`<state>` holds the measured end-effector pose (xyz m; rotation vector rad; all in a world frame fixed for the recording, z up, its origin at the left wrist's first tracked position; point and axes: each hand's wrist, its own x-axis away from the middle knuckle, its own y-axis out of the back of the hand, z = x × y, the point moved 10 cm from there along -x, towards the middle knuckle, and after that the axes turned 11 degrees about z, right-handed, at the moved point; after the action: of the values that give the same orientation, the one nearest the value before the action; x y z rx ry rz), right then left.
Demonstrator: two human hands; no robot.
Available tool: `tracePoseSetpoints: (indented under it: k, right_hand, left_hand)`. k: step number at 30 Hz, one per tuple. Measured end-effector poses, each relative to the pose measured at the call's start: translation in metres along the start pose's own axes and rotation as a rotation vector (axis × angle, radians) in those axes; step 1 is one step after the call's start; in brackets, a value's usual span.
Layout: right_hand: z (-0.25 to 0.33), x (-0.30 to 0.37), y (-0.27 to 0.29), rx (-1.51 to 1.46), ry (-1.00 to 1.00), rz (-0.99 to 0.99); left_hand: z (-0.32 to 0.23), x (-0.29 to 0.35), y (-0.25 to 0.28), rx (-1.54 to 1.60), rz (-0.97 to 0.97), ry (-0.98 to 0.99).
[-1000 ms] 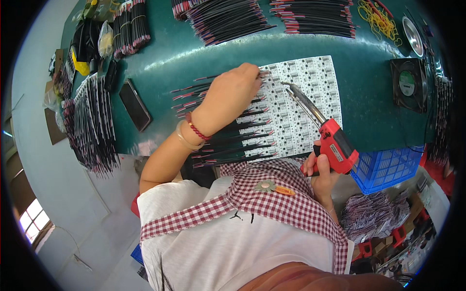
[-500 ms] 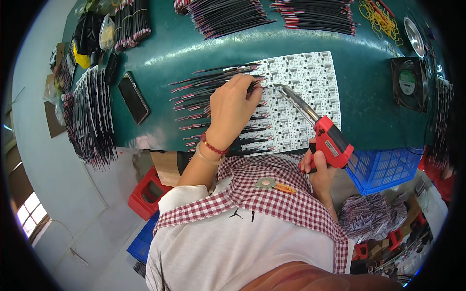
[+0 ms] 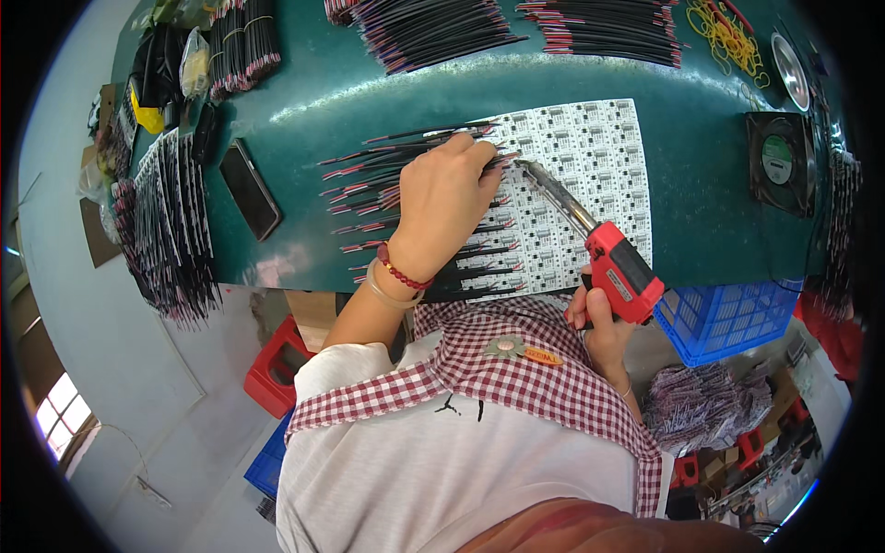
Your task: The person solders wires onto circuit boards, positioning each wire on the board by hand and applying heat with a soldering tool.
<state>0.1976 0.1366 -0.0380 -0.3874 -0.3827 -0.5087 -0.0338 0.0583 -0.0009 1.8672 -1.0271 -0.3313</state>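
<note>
Left hand is pinching a wire over the white board sheet, right hand gripping a red soldering gun aimed around 10 o'clock.

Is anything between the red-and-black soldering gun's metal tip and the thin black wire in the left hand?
Nothing visible: the tip sits right beside the wire's end, over the white circuit-board sheet; contact is unclear.

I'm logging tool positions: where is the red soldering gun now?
In the head view, the red soldering gun is right of centre, held in the right hand, its tip over the white circuit sheet near the left hand.
</note>
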Motion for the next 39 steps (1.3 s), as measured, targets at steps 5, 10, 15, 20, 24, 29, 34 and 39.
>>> tracePoseSetpoints:
  k: [5,10,15,20,24,29,34,39]
  right_hand:
    - [-0.002,0.002,0.0,0.09,0.001,0.027]
    - [-0.003,0.003,-0.003,0.096,-0.034,0.036]
    - [-0.001,0.007,0.006,0.017,0.088,0.002]
    - [0.008,0.005,0.001,-0.058,0.109,0.033]
    - [0.001,0.002,-0.002,-0.017,0.038,0.031]
    - [-0.008,0.004,-0.001,-0.034,-0.023,-0.016]
    - [-0.013,0.006,-0.002,0.048,-0.032,0.005]
    - [-0.011,0.007,-0.004,0.087,-0.025,0.012]
  left_hand:
    - [-0.003,-0.001,0.0,-0.016,-0.002,-0.004]
    - [-0.006,-0.001,0.0,-0.033,0.004,-0.007]
    - [-0.009,-0.003,0.0,-0.055,0.011,-0.028]
    - [-0.008,-0.003,-0.001,-0.081,0.024,-0.015]
    - [-0.006,-0.006,-0.002,-0.065,0.027,-0.043]
    - [-0.008,-0.009,-0.002,-0.041,0.047,-0.072]
    - [-0.009,-0.01,-0.004,-0.062,0.07,-0.074]
    - [-0.01,-0.009,-0.002,-0.076,0.056,-0.074]
